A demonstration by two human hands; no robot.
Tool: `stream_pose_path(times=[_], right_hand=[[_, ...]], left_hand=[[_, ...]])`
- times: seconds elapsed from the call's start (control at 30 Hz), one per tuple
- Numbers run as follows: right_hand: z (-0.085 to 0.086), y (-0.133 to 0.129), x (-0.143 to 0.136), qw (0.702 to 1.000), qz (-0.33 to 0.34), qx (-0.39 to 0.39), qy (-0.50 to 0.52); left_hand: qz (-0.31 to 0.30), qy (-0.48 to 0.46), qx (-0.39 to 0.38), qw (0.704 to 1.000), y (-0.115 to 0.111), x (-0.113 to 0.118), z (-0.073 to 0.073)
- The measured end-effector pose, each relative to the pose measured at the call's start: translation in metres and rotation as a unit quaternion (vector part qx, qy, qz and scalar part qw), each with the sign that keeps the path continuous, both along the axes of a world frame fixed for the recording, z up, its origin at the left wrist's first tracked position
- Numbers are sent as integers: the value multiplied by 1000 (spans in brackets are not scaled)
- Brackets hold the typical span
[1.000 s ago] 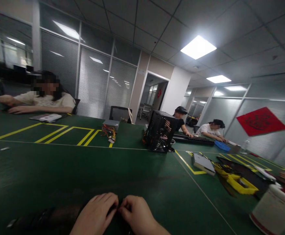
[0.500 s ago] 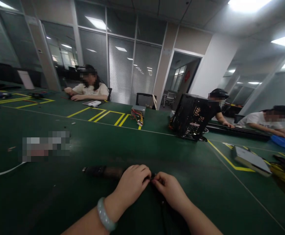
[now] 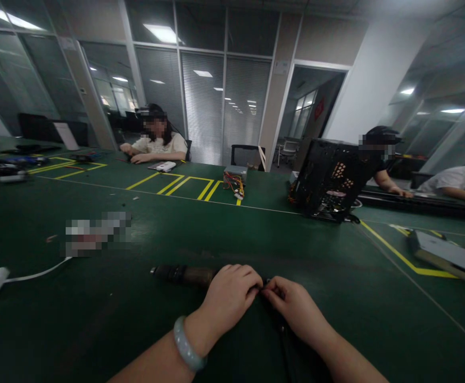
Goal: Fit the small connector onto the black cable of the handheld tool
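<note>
A dark, cylindrical electric screwdriver (image 3: 194, 275) lies on the green table, its metal tip toward the left. My left hand (image 3: 232, 290) is closed over its rear part, hiding that end. Fingers bent and thumb pressed in, my right hand (image 3: 290, 300) pinches at the rear end of the tool, close against the left fingertips. From under the right hand a dark cord (image 3: 283, 340) runs down toward me. The exact spot between the fingertips is too dark and small to make out.
A black computer case (image 3: 324, 181) stands at the right back, a power supply (image 3: 235, 173) with coloured wires left of it. A silver box (image 3: 448, 255) lies at right. A white cable (image 3: 41, 274) crosses the left side. Several people sit across the table.
My view has turned slightly left, so everything sits further right in the picture. Both hands keep the same closed pose at the screwdriver's rear end.
</note>
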State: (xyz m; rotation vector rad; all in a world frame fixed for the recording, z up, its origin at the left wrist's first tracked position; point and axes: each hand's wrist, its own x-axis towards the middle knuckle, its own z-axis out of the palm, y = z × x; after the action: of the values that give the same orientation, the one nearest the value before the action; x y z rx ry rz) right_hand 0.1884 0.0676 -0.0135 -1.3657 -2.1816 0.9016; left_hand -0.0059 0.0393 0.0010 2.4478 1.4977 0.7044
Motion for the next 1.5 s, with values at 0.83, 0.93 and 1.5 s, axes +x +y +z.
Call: stream_pose_path(times=[0.83, 0.93, 1.5], right_hand=[[0, -2, -3, 1000, -15, 1, -11], [1, -2, -3, 1000, -15, -10, -9], [7, -3, -3, 1000, -15, -21, -13]], left_hand=[[18, 25, 4, 1000, -1, 4, -1], [19, 21, 5, 1000, 0, 4, -1], [26, 12, -2, 1000, -1, 3, 2]])
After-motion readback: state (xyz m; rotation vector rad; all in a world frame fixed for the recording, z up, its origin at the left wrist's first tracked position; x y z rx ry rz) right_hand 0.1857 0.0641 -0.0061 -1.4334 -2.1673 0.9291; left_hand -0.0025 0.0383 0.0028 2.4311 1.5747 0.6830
